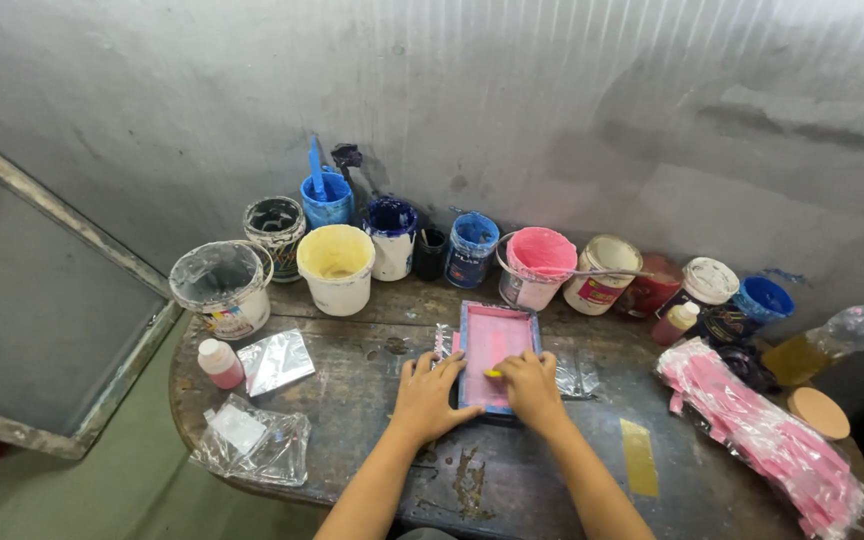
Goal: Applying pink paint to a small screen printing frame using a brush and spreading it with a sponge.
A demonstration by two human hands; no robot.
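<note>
A: What are the two hands doing in the head view?

B: The left hand is lying flat, fingers spread wide, pressing on the near left edge of the small pink-stained screen frame. The right hand is curling its fingers narrowly around a thin yellow tool, whose tip is touching the pink mesh just left of those fingertips.

A: Where is the frame sitting?

B: It is lying on the worn dark table, directly beyond both sets of fingertips, its long sides running away from the person.

A: What is standing beyond the fingers?

B: A row of paint tubs is lining the wall: a yellow bucket far left of the left fingers, a dark blue pot, a light blue pot, and a pink bucket just beyond the frame's far edge.

A: And to the sides?

B: Well left of the left fingers, a small pink bottle and clear plastic bags are resting. Well right of the right fingers, a bundle of pink strips in plastic is lying beside a round cork-coloured lid.
</note>
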